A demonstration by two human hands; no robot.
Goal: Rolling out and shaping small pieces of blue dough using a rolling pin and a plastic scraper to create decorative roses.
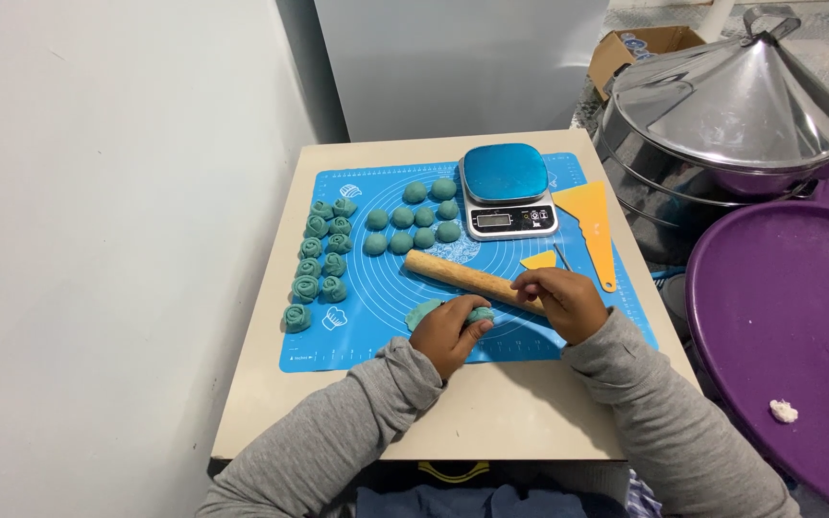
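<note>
My left hand pinched the dough piece; the rolling pin, angled up-left, lay under my curled right hand.

Both arms in long grey knit sleeves, loose fit, creased at elbows, cuffs ending at wrists. Left hand bare. Right hand bare. No rings, watch visible.

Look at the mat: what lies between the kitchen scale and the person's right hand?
In the head view, the wooden rolling pin lies slantwise between the kitchen scale and the right hand, whose fingers rest on its near end.
</note>
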